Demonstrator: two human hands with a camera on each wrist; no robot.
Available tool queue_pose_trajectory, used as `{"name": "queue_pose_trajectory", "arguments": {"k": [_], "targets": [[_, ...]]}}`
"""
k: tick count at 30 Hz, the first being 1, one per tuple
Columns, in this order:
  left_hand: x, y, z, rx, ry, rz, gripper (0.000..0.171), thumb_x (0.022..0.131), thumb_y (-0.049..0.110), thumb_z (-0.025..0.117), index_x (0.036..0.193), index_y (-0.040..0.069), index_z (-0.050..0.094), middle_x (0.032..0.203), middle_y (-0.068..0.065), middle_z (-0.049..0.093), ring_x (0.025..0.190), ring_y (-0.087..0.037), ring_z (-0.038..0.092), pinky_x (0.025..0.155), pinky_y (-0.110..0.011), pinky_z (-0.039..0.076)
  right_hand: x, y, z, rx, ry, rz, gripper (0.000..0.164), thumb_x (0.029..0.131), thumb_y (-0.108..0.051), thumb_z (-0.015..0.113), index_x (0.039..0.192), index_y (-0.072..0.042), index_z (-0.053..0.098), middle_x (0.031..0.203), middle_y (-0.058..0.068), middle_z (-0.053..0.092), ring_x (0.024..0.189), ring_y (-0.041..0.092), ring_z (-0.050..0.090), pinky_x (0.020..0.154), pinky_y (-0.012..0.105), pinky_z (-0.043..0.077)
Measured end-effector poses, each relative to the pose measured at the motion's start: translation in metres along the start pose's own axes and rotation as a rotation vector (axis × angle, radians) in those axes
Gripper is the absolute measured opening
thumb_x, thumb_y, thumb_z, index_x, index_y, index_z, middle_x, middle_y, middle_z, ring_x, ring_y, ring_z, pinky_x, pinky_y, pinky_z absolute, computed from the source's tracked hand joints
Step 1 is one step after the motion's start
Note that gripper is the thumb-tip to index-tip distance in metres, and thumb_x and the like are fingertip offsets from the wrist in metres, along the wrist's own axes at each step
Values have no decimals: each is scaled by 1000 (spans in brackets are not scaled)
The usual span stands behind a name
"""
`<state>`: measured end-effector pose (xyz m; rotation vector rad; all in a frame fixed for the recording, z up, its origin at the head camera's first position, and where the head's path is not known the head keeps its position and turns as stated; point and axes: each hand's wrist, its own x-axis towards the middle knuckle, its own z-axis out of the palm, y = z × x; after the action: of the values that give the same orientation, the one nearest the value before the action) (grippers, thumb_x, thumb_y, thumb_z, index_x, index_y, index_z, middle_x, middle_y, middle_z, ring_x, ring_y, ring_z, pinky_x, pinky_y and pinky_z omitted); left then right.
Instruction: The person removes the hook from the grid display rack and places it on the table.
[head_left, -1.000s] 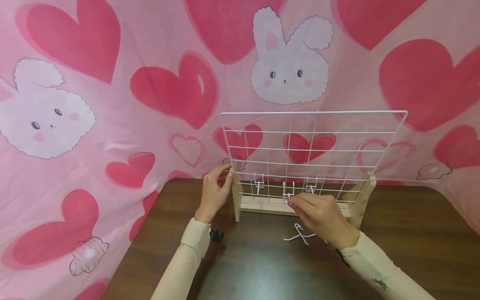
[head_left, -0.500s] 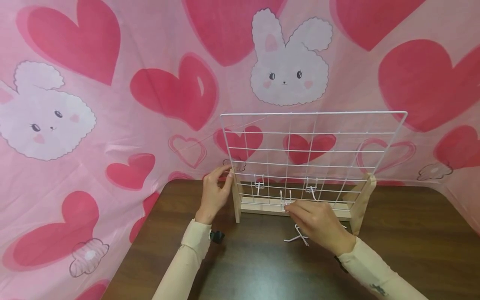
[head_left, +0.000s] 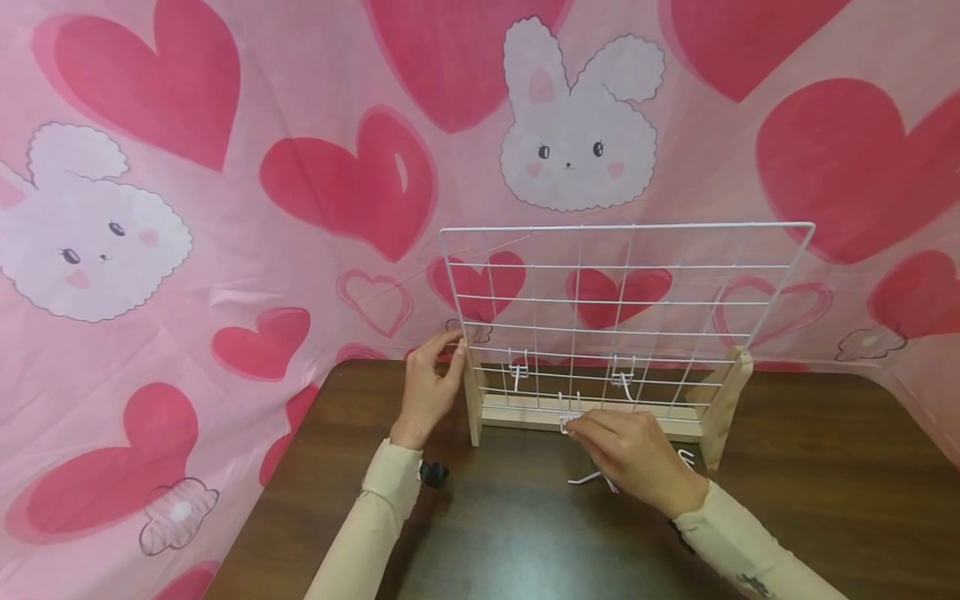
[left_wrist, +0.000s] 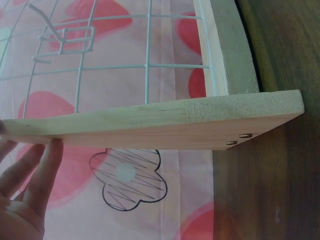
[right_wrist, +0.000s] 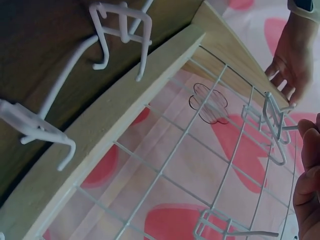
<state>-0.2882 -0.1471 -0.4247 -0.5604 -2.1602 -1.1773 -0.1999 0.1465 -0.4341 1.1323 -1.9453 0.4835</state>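
- Closest in, cream sleeves stretch out over a dark brown, wood-grained worktop.
- On that worktop lie loose white wire hooks, partly covered from above by the right hand; the right wrist view picks out two, near each other.
- And the right grip is drawn in tight, thumb and fingers pinching one more hook, the held white wire hook. It's up off the worktop, prongs upward, in front of the grid's lower part; whether it touches the wires, I can't tell.
- Over to the left hand: this grip is loose, fingers fairly straight, fingertips touching the upper end of a pale wooden side panel.
- There stands the white wire grid, rising from a pale wooden base bar.
- Two hung white hooks sit on its lower rows, well apart.
- Furthest back, pink cloth carries red hearts and white rabbit faces.
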Motion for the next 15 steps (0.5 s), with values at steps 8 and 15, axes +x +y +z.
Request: {"name": "queue_pose_trajectory", "arguments": {"k": [8,15], "targets": [[0,-1,0,12,3,2,25,93,17,60,114,6,70,100,-6,74,82,-16,71,69,-26,60,-6,-2,6,2,-21,7,31,101,-24,46,93,-10,72,83,-7,70,67,5,67,54,24,53],[0,-2,1,-17,6,-5,23,93,16,61,114,14,70,101,-6,74,81,-17,72,67,-26,60,-10,-2,10,11,-40,20,25,99,-23,51,92,-12,72,81,-10,69,66,3,65,54,23,52]]}}
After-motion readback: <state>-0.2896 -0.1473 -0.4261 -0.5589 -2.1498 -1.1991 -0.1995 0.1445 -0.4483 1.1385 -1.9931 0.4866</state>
